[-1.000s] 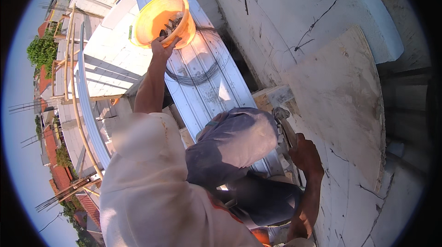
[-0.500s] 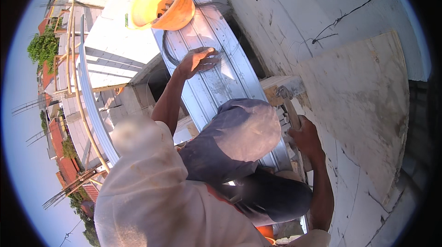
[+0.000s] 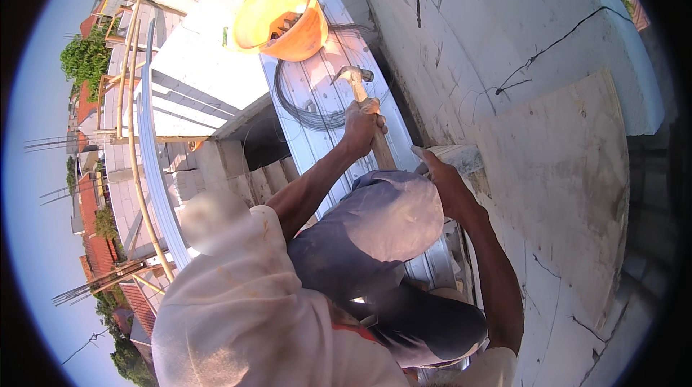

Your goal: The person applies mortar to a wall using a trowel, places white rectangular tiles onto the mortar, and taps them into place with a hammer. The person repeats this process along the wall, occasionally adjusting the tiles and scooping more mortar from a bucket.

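Note:
My left hand (image 3: 362, 127) is wrapped round the wooden handle of a claw hammer (image 3: 355, 80), whose dusty metal head points away from me. The hammer is held over the ribbed metal decking (image 3: 328, 145), just beyond my raised knee. To the right of that knee, my right hand (image 3: 448, 183) holds nothing that I can see; a finger stretches forward beside a pale block-like end (image 3: 460, 157), while other fingers are partly hidden. A coil of thin wire (image 3: 299, 114) lies on the decking beyond my left forearm.
An orange bucket (image 3: 311, 35) with small dark pieces inside sits tilted farther along the decking. At the right, a board (image 3: 559, 170) leans against a pale wall (image 3: 447, 48) with wires sticking out. Dark gaps flank the decking. Bamboo poles (image 3: 124, 120) and rooftops are at the left.
The hammer has passed from my right hand to my left and moved up over the decking. My right hand has let go and come forward beside the knee. The view has shifted slightly.

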### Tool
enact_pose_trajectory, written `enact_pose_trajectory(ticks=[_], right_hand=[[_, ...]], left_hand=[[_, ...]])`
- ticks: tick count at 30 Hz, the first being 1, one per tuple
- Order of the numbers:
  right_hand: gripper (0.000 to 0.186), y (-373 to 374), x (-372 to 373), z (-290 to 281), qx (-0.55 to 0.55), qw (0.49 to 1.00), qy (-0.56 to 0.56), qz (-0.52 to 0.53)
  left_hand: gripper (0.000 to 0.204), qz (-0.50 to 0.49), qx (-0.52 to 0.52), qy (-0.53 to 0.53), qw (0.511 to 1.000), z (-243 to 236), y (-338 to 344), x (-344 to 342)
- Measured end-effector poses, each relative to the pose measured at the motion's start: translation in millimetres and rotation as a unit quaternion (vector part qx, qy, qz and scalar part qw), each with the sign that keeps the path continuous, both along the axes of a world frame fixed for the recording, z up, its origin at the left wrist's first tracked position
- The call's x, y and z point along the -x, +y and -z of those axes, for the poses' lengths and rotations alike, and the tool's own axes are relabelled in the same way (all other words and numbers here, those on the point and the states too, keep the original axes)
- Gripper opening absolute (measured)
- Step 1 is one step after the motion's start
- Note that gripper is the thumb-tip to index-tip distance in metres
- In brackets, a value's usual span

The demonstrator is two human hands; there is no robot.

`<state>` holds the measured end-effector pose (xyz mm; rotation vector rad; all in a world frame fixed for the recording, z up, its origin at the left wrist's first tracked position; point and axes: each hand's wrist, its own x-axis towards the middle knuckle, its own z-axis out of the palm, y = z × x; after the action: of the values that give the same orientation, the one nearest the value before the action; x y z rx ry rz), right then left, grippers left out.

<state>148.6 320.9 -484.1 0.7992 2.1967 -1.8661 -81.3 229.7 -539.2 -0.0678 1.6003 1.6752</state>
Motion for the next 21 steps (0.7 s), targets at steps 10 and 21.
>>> enact_pose_trajectory(ticks=[10, 21], right_hand=[[0.054, -18, -105, 14, -0.097, 0.986, -0.127, -0.053], [0.056, -30, -113, 26, -0.061, 0.989, -0.12, -0.066]], left_hand=[[0.037, 0.15, 0.295, 0.476, 0.815, -138, 8, 258], [0.03, 0.409, 0.535, 0.549, 0.495, -79, -11, 390]])
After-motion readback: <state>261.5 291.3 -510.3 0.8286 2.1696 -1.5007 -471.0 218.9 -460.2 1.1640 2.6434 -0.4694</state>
